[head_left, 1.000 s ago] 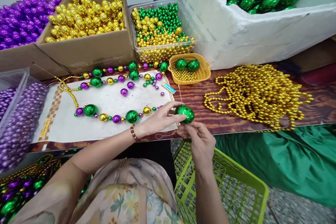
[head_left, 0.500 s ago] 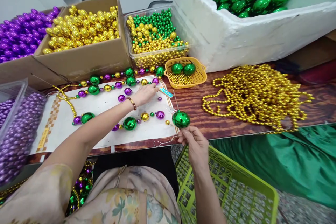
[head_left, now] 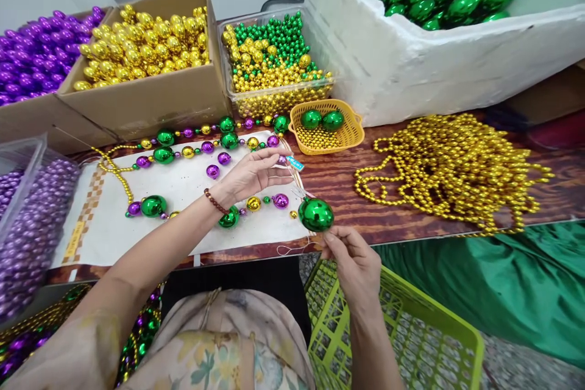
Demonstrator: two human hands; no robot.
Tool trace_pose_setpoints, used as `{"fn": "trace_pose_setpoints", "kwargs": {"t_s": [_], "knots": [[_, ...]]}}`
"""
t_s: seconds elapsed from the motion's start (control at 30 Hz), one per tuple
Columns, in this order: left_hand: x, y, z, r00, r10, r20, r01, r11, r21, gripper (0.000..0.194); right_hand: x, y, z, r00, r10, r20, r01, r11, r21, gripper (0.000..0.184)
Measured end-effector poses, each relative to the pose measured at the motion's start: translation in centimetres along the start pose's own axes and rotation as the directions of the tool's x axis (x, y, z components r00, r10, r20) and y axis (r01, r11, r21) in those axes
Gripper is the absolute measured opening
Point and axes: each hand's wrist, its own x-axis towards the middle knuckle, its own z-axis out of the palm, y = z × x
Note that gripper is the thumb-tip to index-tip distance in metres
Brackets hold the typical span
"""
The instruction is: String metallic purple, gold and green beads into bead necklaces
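My left hand (head_left: 258, 172) is over the white cloth, its thumb and forefinger pinched on a small purple bead (head_left: 282, 159). A blue label (head_left: 295, 163) shows just beyond those fingertips. My right hand (head_left: 354, 256), at the table's front edge, pinches the lower end of a large green bead (head_left: 316, 214). A thin needle or wire rises from the bead's top toward my left hand. Loose thread (head_left: 292, 250) hangs by my right fingers. On the cloth, a purple bead (head_left: 280, 201) and a gold bead (head_left: 253, 203) lie in a row left of the green bead.
A yellow basket (head_left: 356, 137) stands behind my hands. Gold bead strands (head_left: 448, 170) are heaped to the right. Behind are a gold-bead carton (head_left: 150, 94), a clear bin (head_left: 278, 97) and a foam box (head_left: 439, 73). A green crate (head_left: 475, 347) sits below the table edge.
My left hand has picked up the small purple bead from the cloth and turned, palm now more visible. My right hand and the green bead have shifted slightly right and down.
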Motion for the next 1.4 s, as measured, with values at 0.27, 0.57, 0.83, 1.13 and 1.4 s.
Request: {"fn": "trace_pose_setpoints", "kwargs": {"t_s": [0.27, 0.57, 0.83, 1.13, 1.4], "knots": [[-0.2, -0.2, 0.3, 0.999, -0.004, -0.035, 0.005, 1.0, 0.029, 0.01, -0.3, -0.1, -0.2, 0.999, 0.005, -0.033, -0.006, 1.0, -0.02, 0.018], [0.0, 0.0, 0.4, 1.0, -0.027, 0.01, 0.026, 0.998, 0.051, 0.017, -0.5, -0.2, -0.7, 1.0, 0.008, -0.015, -0.009, 0.999, -0.046, 0.019], [0.5, -0.6, 1.5, 0.999, 0.006, -0.051, -0.003, 0.999, 0.054, 0.024, 0.5, 0.6, -0.2, 0.996, 0.084, 0.033, -0.086, 0.994, 0.061, 0.023], [1.5, -4.1, 4.0, 0.991, 0.05, -0.125, -0.048, 0.999, 0.02, 0.017, 4.5, 1.5, 1.7, 0.993, 0.099, 0.057, -0.107, 0.979, 0.176, 0.03], [4.6, -3.7, 5.6, 0.964, 0.265, -0.036, -0.24, 0.919, 0.313, 0.015, 8.3, -3.0, 0.2, 0.986, -0.146, -0.081, 0.141, 0.988, -0.064, 0.021]]}}
